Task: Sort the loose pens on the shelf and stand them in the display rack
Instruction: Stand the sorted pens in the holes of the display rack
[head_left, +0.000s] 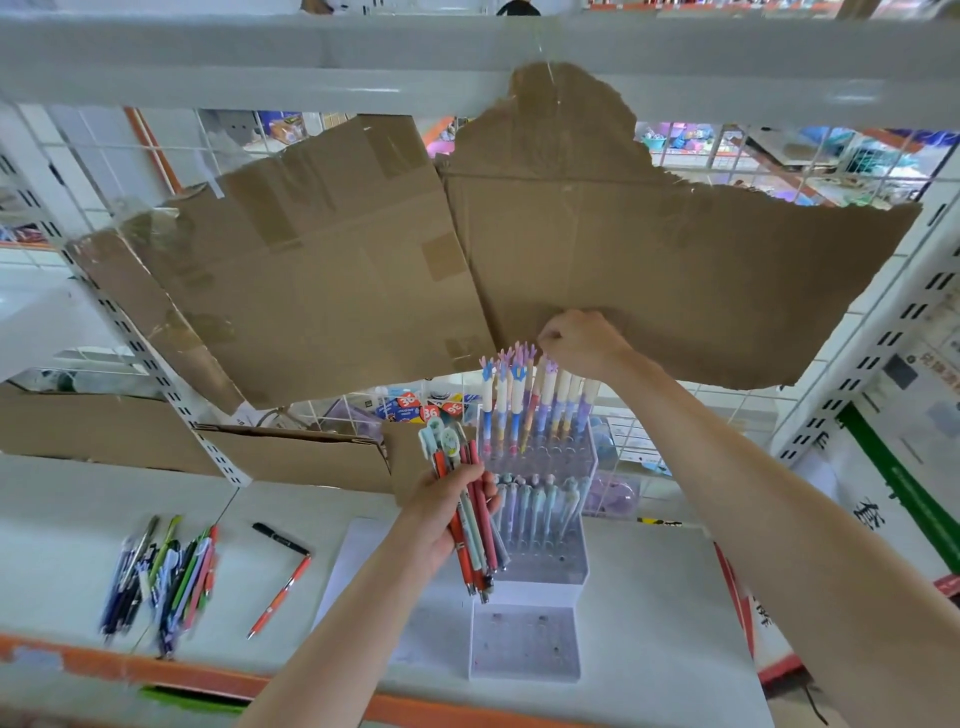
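A white stepped display rack (524, 649) stands on the shelf in front of me. Its top tier holds a row of tall pens with flower-like caps (514, 395); the middle tier holds shorter pastel pens (535, 506). My left hand (447, 512) grips a bundle of pens (475, 525), mostly orange, red and grey, just left of the rack. My right hand (579, 345) reaches over the top tier and pinches the cap end of one tall pen (545, 395) there. Loose pens (161, 577) lie in a heap at the shelf's left.
An orange pen (280, 597) and a black marker (280, 538) lie apart between the heap and the rack. Torn brown cardboard (363, 270) hangs behind the shelf. White slotted uprights (156, 374) flank the bay. An orange strip (182, 675) edges the shelf front.
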